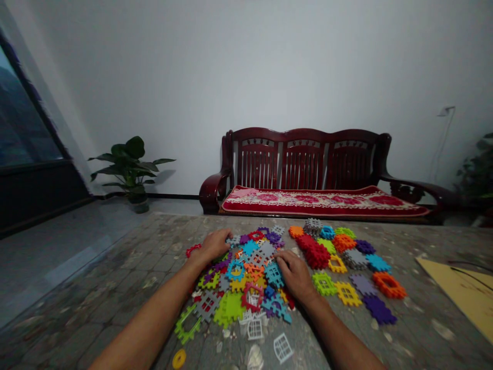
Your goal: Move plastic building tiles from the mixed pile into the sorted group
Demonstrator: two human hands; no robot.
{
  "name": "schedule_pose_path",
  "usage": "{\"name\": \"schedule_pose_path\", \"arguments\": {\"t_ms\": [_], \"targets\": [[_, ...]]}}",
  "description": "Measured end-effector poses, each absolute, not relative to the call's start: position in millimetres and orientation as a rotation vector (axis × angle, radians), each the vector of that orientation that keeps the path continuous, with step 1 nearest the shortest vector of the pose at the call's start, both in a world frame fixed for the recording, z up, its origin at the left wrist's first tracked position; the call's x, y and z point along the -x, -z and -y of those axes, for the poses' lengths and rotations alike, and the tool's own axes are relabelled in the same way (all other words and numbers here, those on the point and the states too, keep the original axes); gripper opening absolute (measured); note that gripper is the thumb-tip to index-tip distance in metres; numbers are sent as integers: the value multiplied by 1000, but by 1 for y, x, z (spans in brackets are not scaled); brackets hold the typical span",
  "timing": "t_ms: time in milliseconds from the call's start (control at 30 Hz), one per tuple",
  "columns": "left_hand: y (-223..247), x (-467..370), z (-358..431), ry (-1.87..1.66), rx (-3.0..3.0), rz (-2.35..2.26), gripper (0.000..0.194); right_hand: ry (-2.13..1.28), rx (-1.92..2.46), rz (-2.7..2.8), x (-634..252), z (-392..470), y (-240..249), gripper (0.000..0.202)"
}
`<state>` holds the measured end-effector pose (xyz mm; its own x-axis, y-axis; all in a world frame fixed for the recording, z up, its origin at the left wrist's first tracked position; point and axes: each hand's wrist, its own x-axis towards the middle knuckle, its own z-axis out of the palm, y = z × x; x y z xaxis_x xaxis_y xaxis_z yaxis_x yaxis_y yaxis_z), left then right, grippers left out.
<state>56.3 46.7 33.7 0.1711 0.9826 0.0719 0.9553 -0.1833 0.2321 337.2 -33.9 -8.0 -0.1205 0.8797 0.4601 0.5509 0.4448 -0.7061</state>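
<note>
A heap of colourful notched plastic building tiles lies between my hands. My left hand [217,243] is at the heap's far left edge, fingers bent together beside a grey tile [233,240]; what they grip is hidden. My right hand [295,272] is at the heap's right side, fingers curled in near a grey tile [268,250] and just above a teal window tile [274,275]. I cannot make out what is in its fingers. A light-blue tile [250,248] and a lime-green tile [230,308] lie in the heap between my forearms.
Tiles grouped by colour stand to the right, including a red stack [316,254] and an orange frame tile [389,285]. White window pieces [283,348] and a yellow ring [179,358] lie nearest me. A yellow board [454,293] is at right. Behind the table stands a wooden bench [304,154].
</note>
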Motion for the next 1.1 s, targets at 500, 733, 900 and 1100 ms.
{"name": "schedule_pose_path", "arguments": {"t_ms": [500,733,900,1100], "targets": [[-50,-103,-21,-376,-2271,-1779,33,-453,1236,1804,-337,34,9,28],[-38,-104,-32,-397,-2086,-1819,34,-450,1223,1791,-337,34,7,27],[-32,-99,-39,-552,-1978,-1895,15,-428,1229,1788,-336,35,6,26],[-29,-87,-41,-767,-1973,-1857,10,-402,1243,1803,-336,36,6,25]]}}
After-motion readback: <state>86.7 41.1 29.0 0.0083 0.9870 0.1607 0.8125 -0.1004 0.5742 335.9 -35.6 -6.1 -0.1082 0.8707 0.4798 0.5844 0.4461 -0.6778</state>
